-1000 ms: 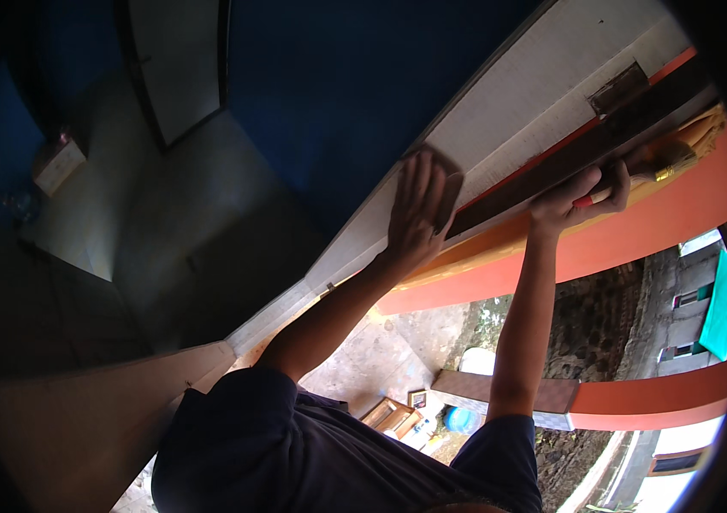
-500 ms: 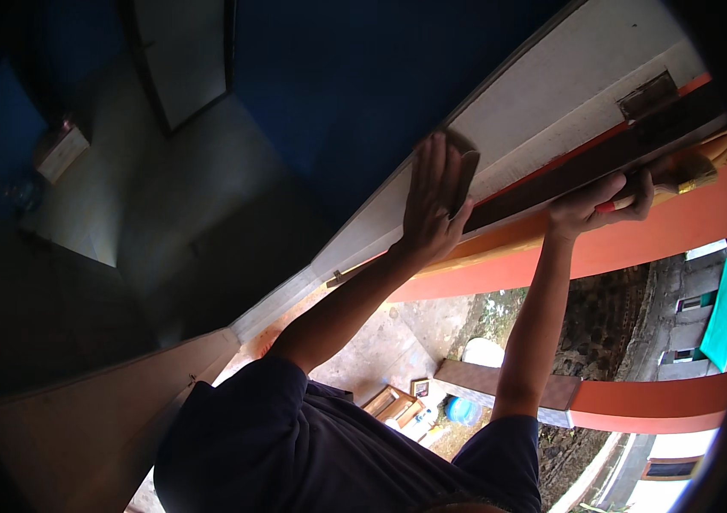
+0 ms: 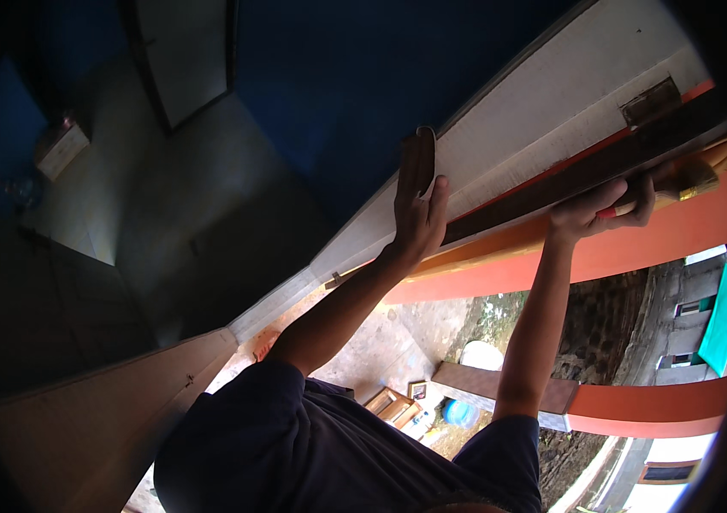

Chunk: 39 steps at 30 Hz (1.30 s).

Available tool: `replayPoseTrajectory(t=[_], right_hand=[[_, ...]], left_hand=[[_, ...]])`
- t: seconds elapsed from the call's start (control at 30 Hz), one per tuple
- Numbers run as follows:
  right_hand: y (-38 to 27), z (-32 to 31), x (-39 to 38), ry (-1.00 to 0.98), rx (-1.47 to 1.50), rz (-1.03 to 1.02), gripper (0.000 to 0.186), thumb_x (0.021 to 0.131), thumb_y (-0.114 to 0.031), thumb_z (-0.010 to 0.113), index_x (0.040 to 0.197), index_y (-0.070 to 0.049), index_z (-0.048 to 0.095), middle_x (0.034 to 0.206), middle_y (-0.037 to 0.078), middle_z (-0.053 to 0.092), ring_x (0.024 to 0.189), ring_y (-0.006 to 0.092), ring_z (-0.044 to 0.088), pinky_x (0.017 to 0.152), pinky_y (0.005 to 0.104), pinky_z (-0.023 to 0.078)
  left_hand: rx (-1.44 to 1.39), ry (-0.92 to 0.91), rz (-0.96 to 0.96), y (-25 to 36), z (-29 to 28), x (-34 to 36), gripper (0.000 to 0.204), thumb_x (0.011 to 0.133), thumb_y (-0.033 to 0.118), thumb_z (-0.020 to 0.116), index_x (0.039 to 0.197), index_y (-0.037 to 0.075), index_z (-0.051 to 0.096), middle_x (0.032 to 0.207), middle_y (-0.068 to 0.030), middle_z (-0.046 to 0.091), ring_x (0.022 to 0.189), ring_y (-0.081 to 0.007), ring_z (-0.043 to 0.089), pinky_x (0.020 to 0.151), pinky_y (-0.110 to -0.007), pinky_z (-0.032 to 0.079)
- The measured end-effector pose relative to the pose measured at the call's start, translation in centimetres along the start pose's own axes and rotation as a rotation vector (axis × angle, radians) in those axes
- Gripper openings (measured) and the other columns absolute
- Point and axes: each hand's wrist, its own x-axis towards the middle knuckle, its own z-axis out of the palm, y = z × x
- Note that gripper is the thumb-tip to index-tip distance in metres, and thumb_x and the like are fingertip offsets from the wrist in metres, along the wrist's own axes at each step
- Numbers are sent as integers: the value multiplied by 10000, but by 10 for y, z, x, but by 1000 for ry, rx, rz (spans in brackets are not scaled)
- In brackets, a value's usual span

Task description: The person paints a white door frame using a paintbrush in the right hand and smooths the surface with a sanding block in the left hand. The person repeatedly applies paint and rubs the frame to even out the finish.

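My left hand holds a thin brown pad, turned nearly edge-on at the inner edge of a long white frame; most of its fingers are hidden. My right hand is closed round a red-tipped paintbrush, at the underside of a dark brown strip running along the frame. The brush's bristles point right, by a yellow-orange band below the strip.
Left lies a dim room with blue walls, a pale door and a box. Below are orange ledges, a wooden piece of furniture, a blue round container and a stone wall.
My left hand and the pad have shifted left from the white frame's face to its edge, turning edge-on. My right hand still holds the brush; the view has shifted slightly.
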Motion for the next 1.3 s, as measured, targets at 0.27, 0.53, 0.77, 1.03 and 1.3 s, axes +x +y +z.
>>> replayPoseTrajectory(t=[0.27,0.53,0.77,1.03,1.3], right_hand=[[-5,2,2,31,32,9,408,1068,-223,457,1337,45,310,1605,368,194,1476,419,289,1214,535,246],[-2,-5,-5,-4,-51,56,431,1073,-226,451,1354,49,276,1595,391,174,1488,429,265,1208,536,235],[-11,5,6,29,15,-59,414,1091,-236,420,1374,36,289,1619,374,198,1508,445,274,1206,543,243],[-8,5,2,16,32,-21,408,1077,-237,418,1368,11,277,1627,393,151,1515,472,246,1218,554,193],[9,0,6,-25,2,-138,364,1072,-245,385,1359,-52,273,1653,360,139,1547,470,197,1247,579,161]], left_hand=[[101,-73,-394,-82,-38,-85,573,1130,365,296,1650,126,256,1711,-115,247,1579,-349,201,1282,-414,187],[-147,8,50,38,2,49,611,1124,370,348,1589,-27,337,1629,-253,365,1527,-382,331,1257,-430,228],[12,-26,-310,-51,-35,-67,555,1102,307,430,1605,82,364,1652,-132,378,1522,-337,351,1251,-403,275],[-206,26,54,53,9,62,559,1117,292,390,1568,-39,375,1615,-239,396,1528,-376,332,1250,-440,240],[1,-25,-184,-33,-33,-55,547,1115,310,386,1542,-30,425,1576,-239,444,1461,-382,419,1214,-445,300]])
